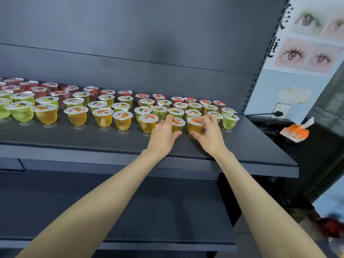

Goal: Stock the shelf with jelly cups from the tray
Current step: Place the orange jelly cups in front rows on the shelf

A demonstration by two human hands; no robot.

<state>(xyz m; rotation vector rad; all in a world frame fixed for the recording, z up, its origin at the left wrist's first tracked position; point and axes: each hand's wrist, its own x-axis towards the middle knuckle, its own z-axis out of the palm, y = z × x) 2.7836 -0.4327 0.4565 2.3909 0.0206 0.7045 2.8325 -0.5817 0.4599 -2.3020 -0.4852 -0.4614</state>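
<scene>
Shelf (93, 138) mostly stocked w/ cups (104, 116); left hand (162, 135) & right hand (209, 135) each grip one cup, front row near right edge; tray not seen.

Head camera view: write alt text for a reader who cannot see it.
On a dark shelf, the left hand grips one orange jelly cup and the right hand grips a second orange cup. Rows of sealed cups stand beyond: orange cups in front, green cups behind, red cups at the back.

eye poster (309, 41) top R wall (268, 86) | plug (278, 113) in socket (283, 107) | orange pkt (296, 132) on dark counter (314, 157)
</scene>
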